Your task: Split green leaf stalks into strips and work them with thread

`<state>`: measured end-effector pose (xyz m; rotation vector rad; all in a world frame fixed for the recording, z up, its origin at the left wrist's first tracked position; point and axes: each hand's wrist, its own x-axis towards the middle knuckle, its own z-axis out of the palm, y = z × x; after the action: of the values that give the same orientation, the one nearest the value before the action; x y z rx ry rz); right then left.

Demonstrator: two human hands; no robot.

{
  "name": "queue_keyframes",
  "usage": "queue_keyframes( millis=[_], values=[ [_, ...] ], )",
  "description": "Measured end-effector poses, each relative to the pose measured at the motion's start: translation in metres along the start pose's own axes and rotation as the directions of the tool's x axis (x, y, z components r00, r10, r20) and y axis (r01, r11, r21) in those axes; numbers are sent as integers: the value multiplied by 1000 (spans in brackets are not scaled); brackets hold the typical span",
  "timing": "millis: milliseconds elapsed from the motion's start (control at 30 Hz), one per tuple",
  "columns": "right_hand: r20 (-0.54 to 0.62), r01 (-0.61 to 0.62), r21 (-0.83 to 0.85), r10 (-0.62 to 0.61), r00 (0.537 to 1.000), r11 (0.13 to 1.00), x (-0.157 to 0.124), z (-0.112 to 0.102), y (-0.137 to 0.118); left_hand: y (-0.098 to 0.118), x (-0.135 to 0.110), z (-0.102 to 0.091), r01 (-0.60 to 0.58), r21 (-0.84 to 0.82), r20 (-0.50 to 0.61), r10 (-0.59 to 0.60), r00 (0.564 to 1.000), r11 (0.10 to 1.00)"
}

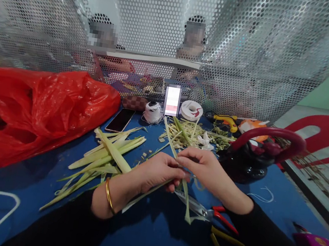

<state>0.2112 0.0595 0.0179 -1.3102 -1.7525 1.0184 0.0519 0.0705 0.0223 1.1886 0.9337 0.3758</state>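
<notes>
Over the blue table, my left hand (156, 172) pinches narrow pale-green leaf strips (186, 204) that look like corn husk. My right hand (207, 169) holds the same strips just beside it, thumb and fingers pressed together. One end of the strips points away from me, others hang down below my fingers. Exactly how they cross is hidden by the fingers. Under my right wrist lie scissors (208, 214) with red handles. Left of my left hand is a loose pile of wide pale-green husks (110, 152).
A red plastic bag (44, 112) fills the left side. Behind are a phone (120, 120), a white thread spool (152, 113), a ribbon reel (191, 110), plant scraps (182, 130) and a yellow glue gun (227, 121). A black pot (243, 166) with a red handle stands right.
</notes>
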Motion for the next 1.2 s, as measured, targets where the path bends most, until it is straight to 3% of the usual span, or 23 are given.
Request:
queue_keyframes(
  millis=[67,167,433,567,733,833,967,1100,1200],
  values=[
    [-20,-92,136,96,995,986,0,6,0,-3,2,2,-5,-21,5,5,1000,1000],
    [-141,-84,222,117,983,971,-1,12,0,-7,4,2,-14,-46,-10,14,1000,999],
    [-247,-57,204,108,963,977,-1,19,2,-3,3,1,-12,15,33,12,999,1000],
    [-194,-43,146,71,978,988,2,13,2,-5,4,0,-6,13,-5,6,1000,1000],
    [44,-46,59,43,998,997,-1,-5,-7,1,4,-11,-45,-64,-100,39,994,997],
    [112,-65,27,61,992,998,-4,-12,-12,7,3,-19,-87,-86,-149,74,986,992],
    [55,27,-42,-25,998,999,-5,-16,-13,11,0,-23,-99,-102,-162,82,983,990],
    [-59,113,-174,-125,990,978,-3,-17,-7,10,-2,-22,-104,-42,-57,102,993,994],
    [-75,126,-230,-147,986,965,-1,-14,-1,9,-2,-21,-101,-18,-21,101,995,995]
  ],
)
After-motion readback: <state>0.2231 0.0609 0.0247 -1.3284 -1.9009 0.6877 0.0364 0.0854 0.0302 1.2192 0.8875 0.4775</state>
